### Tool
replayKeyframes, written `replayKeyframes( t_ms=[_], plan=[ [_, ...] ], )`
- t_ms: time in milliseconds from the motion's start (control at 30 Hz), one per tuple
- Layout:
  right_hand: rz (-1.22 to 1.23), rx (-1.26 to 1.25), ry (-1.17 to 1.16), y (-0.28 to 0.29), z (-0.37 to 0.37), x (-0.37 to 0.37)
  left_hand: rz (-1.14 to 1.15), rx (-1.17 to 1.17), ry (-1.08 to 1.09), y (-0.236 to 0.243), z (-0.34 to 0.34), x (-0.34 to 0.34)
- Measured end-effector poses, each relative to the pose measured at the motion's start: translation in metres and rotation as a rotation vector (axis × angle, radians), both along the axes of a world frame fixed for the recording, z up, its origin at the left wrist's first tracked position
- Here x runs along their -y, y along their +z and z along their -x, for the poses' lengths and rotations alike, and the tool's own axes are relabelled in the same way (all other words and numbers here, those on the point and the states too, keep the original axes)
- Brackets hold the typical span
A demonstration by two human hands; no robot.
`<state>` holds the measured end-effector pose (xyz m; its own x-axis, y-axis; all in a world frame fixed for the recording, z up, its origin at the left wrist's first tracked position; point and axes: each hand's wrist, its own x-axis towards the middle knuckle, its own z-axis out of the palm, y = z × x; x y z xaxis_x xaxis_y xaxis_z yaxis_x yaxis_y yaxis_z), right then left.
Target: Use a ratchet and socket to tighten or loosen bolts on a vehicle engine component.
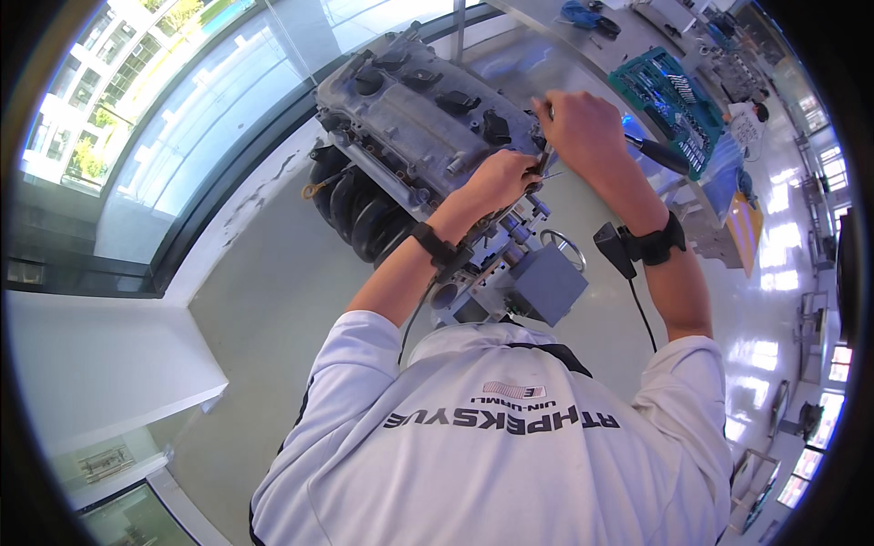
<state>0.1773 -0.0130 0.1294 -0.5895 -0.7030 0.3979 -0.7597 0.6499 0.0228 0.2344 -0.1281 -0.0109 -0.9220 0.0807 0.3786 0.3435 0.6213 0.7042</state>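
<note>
Grip: left hand [503, 180] curled at the near right corner of the engine [423, 114], right hand [584, 127] curled just beside it, contents of both indiscernible; step, apparently two-handed work there, next calling for steadiness.

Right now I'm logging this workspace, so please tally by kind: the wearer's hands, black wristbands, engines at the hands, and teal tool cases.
Hands, left hand and right hand: 2
Black wristbands, left wristband and right wristband: 2
Engine: 1
Teal tool case: 1
Total: 6
</note>
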Motion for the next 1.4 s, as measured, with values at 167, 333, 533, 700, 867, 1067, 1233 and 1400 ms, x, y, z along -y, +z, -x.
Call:
replayKeyframes(
  t_ms=[167, 333, 533, 700, 867, 1067, 1233, 1400],
  plan=[
    [0.009, -0.074, -0.072, -0.007, 0.007, -0.004, 0.008, -0.031, 0.014, -0.010, 0.006, 0.001],
    [-0.067, 0.086, -0.025, -0.006, 0.019, -0.013, 0.076, -0.042, 0.048, -0.006, 0.008, -0.001],
    [-0.029, 0.172, 0.067, -0.003, 0.037, -0.029, 0.171, 0.011, 0.040, 0.007, 0.011, -0.006],
    [-0.218, 0.272, 0.492, 0.023, 0.030, -0.038, 0.255, 0.048, 0.083, 0.007, 0.003, -0.006],
    [-0.285, 0.348, 0.737, 0.028, 0.058, -0.036, 0.291, 0.110, 0.150, 0.018, -0.001, -0.027],
    [-0.190, 0.594, 0.480, 0.022, 0.065, -0.025, -0.500, -0.107, 0.638, 0.031, 0.017, -0.095],
    [-0.458, 0.560, 0.716, 0.045, 0.061, -0.031, -0.567, -0.349, 0.697, -0.017, 0.048, -0.099],
    [-0.749, 0.440, 1.053, 0.062, 0.089, -0.019, -0.553, 0.177, 0.256, 0.008, 0.030, -0.071]
  ],
)
